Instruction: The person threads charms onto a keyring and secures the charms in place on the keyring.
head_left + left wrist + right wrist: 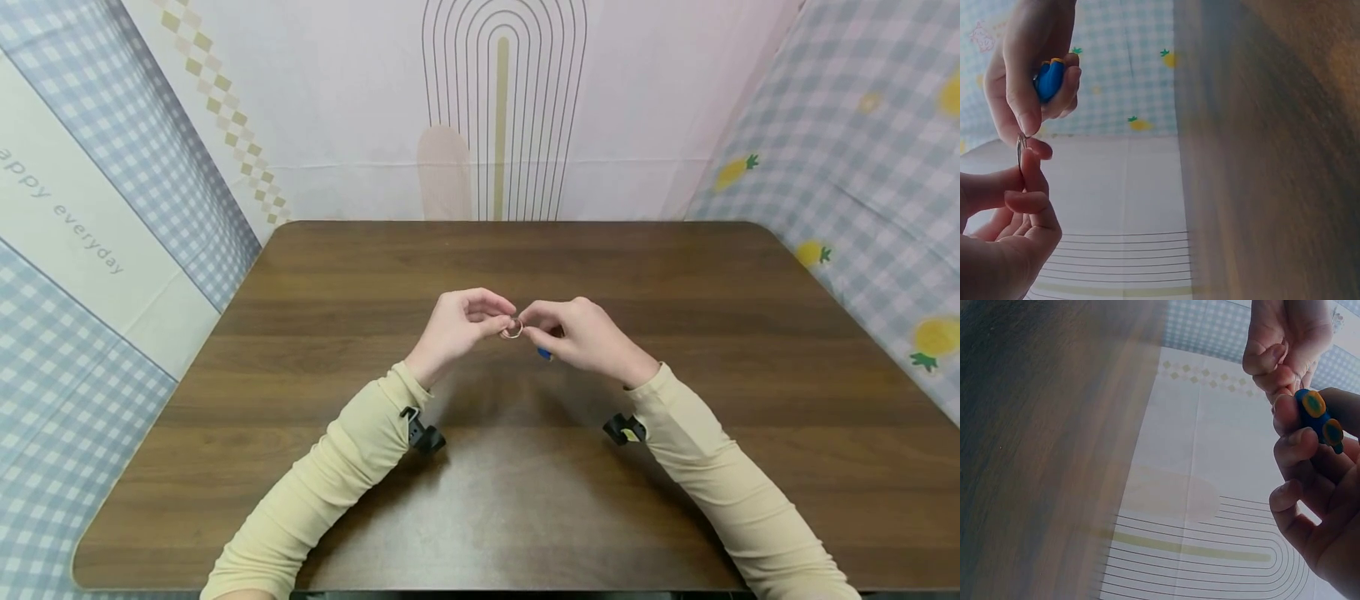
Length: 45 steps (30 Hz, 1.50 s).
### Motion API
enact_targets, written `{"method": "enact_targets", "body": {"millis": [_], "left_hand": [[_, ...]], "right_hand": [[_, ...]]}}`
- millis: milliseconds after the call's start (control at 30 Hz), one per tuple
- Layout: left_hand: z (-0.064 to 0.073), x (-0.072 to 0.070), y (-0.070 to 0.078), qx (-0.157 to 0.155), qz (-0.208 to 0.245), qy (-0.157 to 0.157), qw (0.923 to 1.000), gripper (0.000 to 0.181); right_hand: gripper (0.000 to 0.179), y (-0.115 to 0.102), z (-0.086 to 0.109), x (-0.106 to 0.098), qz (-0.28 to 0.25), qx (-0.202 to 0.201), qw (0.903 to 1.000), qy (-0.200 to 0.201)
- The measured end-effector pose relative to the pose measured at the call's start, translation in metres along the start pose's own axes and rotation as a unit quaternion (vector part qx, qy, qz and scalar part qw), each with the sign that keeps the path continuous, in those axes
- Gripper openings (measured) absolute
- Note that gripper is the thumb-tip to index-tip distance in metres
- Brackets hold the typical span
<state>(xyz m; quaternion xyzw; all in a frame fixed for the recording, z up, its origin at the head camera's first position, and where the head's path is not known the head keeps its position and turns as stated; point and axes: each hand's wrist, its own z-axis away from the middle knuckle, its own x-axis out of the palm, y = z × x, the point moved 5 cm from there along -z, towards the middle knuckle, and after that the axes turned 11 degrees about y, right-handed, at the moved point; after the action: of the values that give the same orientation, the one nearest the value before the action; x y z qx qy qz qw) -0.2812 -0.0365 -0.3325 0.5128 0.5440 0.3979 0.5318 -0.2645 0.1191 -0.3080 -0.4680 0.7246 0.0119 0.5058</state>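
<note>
Above the middle of the table, my left hand (459, 331) pinches a thin metal ring (1020, 153) between thumb and fingertips. My right hand (588, 335) meets it from the other side, thumb and index fingertips right at the ring's edge. Within the right hand's curled fingers sits a small blue toy figure (1049, 81) with orange trim. From the right wrist view, two orange-rimmed green ovals show on the toy's end (1314, 404). Fingers hide much of the toy and whatever joins it to the ring.
Both hands are over a dark brown wooden table (480, 500) with rounded corners. A small black wrist camera (424, 433) is strapped to the left sleeve, another camera (624, 429) to the right. Patterned cloths hang behind the table and along both sides.
</note>
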Motion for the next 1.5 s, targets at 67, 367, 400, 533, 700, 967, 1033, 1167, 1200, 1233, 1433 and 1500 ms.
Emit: {"method": "enact_targets", "body": {"millis": [67, 367, 400, 533, 700, 967, 1033, 1167, 1200, 1233, 1433, 1500], "left_hand": [[0.0009, 0.0003, 0.0009, 0.004, -0.006, -0.01, 0.9999, 0.016], [0.0026, 0.0027, 0.0, -0.04, 0.047, -0.045, 0.9971, 0.016], [0.003, 0.003, 0.0001, -0.045, 0.053, -0.049, 0.9963, 0.016], [0.0037, 0.0031, 0.0011, -0.053, 0.072, -0.044, 0.995, 0.024], [0.0011, 0.0004, -0.0003, -0.055, 0.097, 0.004, 0.9937, 0.029], [-0.0006, -0.0018, -0.0006, -0.049, 0.096, 0.028, 0.9938, 0.024], [-0.0005, -0.0018, -0.0003, -0.046, 0.087, 0.023, 0.9949, 0.022], [-0.0006, -0.0013, -0.0009, -0.047, 0.092, 0.007, 0.9946, 0.017], [-0.0006, -0.0013, -0.001, -0.05, 0.095, 0.003, 0.9942, 0.014], [-0.0008, -0.0011, -0.0014, -0.054, 0.102, -0.002, 0.9933, 0.012], [-0.0002, 0.0002, -0.0022, -0.107, 0.157, -0.034, 0.9812, 0.013], [0.0007, 0.0006, -0.0015, -0.12, 0.174, -0.044, 0.9764, 0.02]], "right_hand": [[0.009, -0.0014, 0.0, 0.0, -0.001, -0.004, 1.0, 0.001], [0.006, -0.0028, -0.0004, -0.0011, -0.015, -0.012, 0.9997, 0.014], [0.007, -0.0031, -0.0004, -0.0013, -0.016, -0.011, 0.9997, 0.014], [0.012, -0.0022, -0.0005, -0.0016, -0.016, -0.006, 0.9997, 0.019], [0.013, -0.0002, -0.0008, -0.0026, -0.008, -0.008, 0.9996, 0.026], [0.007, -0.0014, -0.0013, -0.0016, -0.01, -0.018, 0.9995, 0.024], [0.006, -0.0014, -0.0012, -0.0006, -0.012, -0.018, 0.9995, 0.021], [0.01, -0.0013, -0.0009, 0.0001, -0.017, -0.009, 0.9996, 0.019], [0.012, -0.001, -0.0008, 0.0001, -0.019, -0.006, 0.9996, 0.019], [0.013, -0.0012, -0.0008, -0.0004, -0.022, -0.002, 0.9996, 0.019], [0.016, -0.0028, -0.002, -0.0034, -0.045, 0.003, 0.9986, 0.028], [0.017, -0.0018, -0.0025, -0.0037, -0.047, 0.005, 0.9984, 0.03]]}}
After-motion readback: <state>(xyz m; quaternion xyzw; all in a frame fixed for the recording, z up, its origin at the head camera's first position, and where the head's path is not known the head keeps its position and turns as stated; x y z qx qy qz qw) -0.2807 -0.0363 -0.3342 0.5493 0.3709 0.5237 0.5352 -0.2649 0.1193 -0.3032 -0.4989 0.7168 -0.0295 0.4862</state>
